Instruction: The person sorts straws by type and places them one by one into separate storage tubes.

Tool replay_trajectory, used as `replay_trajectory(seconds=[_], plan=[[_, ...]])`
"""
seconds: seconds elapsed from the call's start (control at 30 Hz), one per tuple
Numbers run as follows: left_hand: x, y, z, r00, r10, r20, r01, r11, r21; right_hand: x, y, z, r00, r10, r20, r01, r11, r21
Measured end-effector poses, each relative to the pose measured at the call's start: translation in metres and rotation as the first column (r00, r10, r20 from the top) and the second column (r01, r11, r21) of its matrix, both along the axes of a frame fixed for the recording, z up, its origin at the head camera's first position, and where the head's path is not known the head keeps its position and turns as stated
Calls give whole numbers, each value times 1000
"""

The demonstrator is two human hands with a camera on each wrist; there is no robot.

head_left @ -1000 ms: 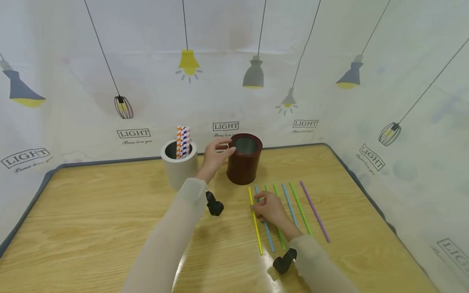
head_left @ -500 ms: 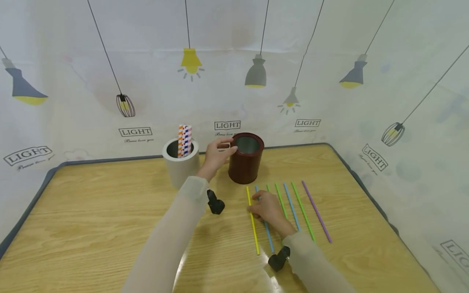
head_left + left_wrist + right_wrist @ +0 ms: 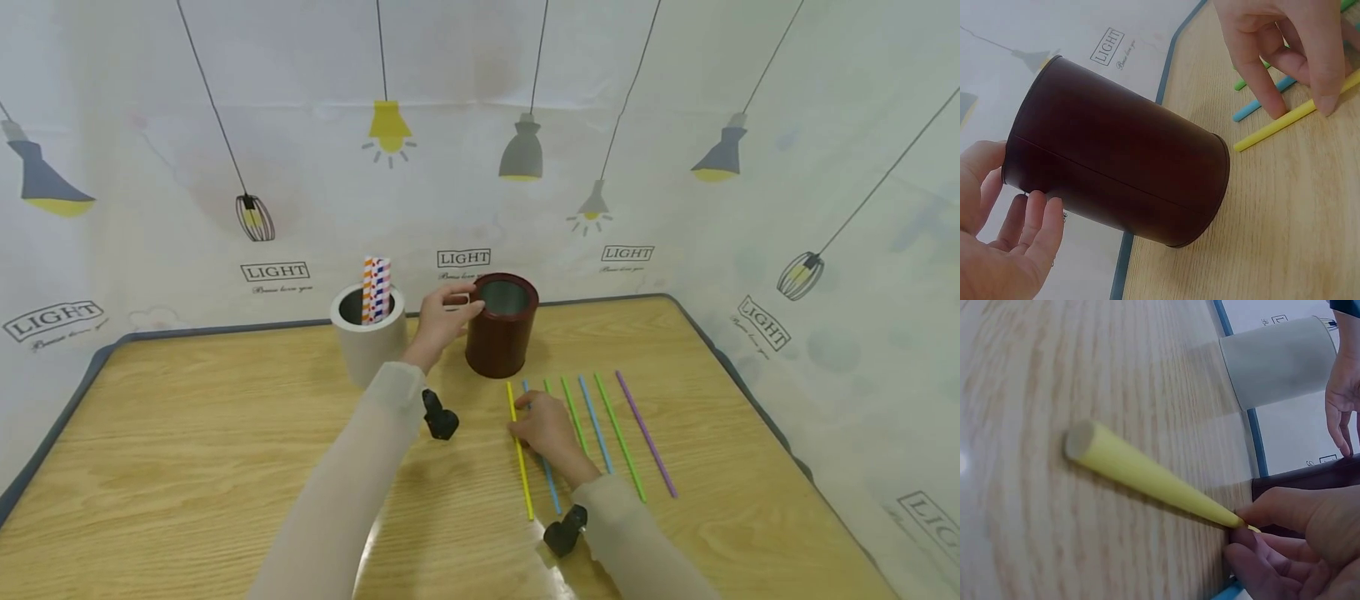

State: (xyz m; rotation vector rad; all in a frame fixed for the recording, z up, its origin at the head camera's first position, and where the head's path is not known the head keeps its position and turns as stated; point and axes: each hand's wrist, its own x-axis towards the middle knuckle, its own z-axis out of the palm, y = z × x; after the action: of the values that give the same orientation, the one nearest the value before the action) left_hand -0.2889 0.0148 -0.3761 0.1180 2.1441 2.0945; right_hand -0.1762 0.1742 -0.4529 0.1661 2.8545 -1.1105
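Observation:
My right hand (image 3: 551, 427) pinches a yellow straw (image 3: 522, 475) between thumb and index finger, partway along its length. In the right wrist view, the near end of the yellow straw (image 3: 1129, 465) lies close over the wood. My left hand (image 3: 442, 321) touches the rim of a dark red-brown cylindrical holder (image 3: 497, 346), its fingers loose along the left side. The holder (image 3: 1116, 150) stands upright on the table. Right of the yellow straw lie a blue straw (image 3: 550, 483), partly under my right hand, and several more, green, blue and purple (image 3: 647, 433).
A white holder (image 3: 367, 354) stands left of the brown one, with striped paper straws (image 3: 377, 292) inside. The wooden table (image 3: 225, 433) has a grey-blue edge. Behind it hangs a sheet printed with lamps (image 3: 521, 150). A black wrist camera (image 3: 438, 417) sits on each sleeve.
The yellow straw shifts slightly left at its near end, and my right hand moves a little left with it. My left hand stays at the brown holder's rim.

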Motion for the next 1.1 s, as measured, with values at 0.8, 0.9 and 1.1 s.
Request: replay_trajectory(seconds=[0.8,0.9,1.1], plan=[[-3,0,-7,1000,-1,-29,1,1000,6,-5,0,-3,999,-14,-29,15,998,61],[-3,0,-7,999,1,-34,-1,1000,3,-4,1,-1,999,-12,-35,14,999,36],[-3,0,-6,999,4,-40,-5,1000,-8,-2,3,8,997,3,-81,-4,1000,-18]])
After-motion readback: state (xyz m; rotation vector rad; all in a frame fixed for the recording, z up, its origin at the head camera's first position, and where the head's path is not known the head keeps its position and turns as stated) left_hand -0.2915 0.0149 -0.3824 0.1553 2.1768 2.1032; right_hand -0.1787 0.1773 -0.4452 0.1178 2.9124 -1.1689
